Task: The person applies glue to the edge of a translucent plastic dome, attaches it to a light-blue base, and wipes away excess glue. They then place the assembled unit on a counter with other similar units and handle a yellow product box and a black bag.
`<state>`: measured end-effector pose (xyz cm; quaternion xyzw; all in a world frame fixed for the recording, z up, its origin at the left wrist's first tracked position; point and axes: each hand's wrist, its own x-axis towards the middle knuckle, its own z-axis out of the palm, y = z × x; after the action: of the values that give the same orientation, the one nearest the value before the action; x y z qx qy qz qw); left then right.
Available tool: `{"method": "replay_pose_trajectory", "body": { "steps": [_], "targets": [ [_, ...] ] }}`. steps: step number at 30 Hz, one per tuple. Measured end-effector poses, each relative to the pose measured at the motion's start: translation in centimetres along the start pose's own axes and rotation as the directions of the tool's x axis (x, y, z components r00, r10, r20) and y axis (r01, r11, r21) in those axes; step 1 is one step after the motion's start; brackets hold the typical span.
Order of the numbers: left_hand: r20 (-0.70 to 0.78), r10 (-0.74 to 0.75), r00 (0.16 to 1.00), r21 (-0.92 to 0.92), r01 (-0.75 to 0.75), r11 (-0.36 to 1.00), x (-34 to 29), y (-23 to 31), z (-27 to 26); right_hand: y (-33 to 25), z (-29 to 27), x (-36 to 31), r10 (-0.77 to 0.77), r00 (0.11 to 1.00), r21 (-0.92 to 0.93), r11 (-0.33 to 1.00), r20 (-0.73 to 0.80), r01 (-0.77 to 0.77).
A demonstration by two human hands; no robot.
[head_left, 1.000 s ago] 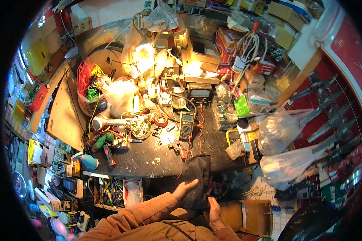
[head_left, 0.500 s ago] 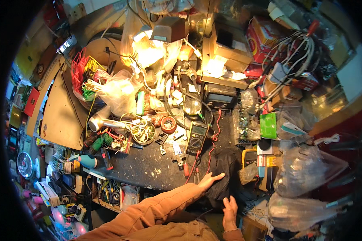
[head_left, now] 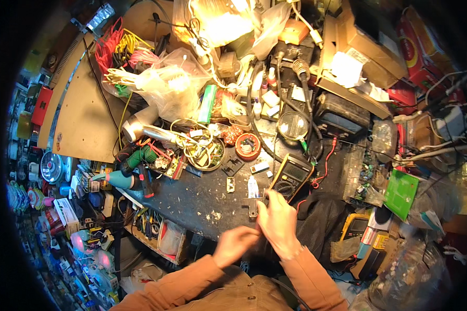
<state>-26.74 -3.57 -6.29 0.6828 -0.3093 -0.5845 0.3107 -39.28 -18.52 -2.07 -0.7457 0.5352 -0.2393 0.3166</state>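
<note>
My right hand (head_left: 277, 220) is over the front edge of the workbench, back up, with its fingers curled; what they hold, if anything, is hidden. My left hand (head_left: 237, 246) is just left of it, its fingertips pointing at it and smeared by motion. Beside the right fingertips lies a flat metal piece (head_left: 252, 208), with a small white tube (head_left: 252, 186) just beyond it. A yellow-edged multimeter (head_left: 291, 179) rests past my right hand. Black mesh-like cloth (head_left: 316, 223) lies to the right of that hand.
A round tin of wires (head_left: 205, 153) and a red bowl (head_left: 248, 146) stand farther back. A heat gun (head_left: 140, 124) lies at the left. On the right are a green board (head_left: 401, 193) and a second, yellow meter (head_left: 355, 226). An open drawer of tools (head_left: 145, 228) sits below the bench edge.
My left hand has drawn back from the black cloth toward my body. My right hand has risen over the bench edge beside the metal piece. The view has shifted.
</note>
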Motion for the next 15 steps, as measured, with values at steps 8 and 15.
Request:
{"method": "replay_pose_trajectory", "body": {
  "steps": [8,15],
  "targets": [
    [-0.257,-0.103,0.961,-0.245,0.038,0.969,5.5,3.1,-9.5,2.1,8.6,3.3,0.245,0.95,-0.339,0.925,0.193,-0.17],
    [-0.239,0.51,0.826,0.325,-0.427,0.844,14.3,8.3,-9.0,1.3,5.5,0.9,0.368,0.926,0.271,0.885,0.089,-0.378]
  ]
}}
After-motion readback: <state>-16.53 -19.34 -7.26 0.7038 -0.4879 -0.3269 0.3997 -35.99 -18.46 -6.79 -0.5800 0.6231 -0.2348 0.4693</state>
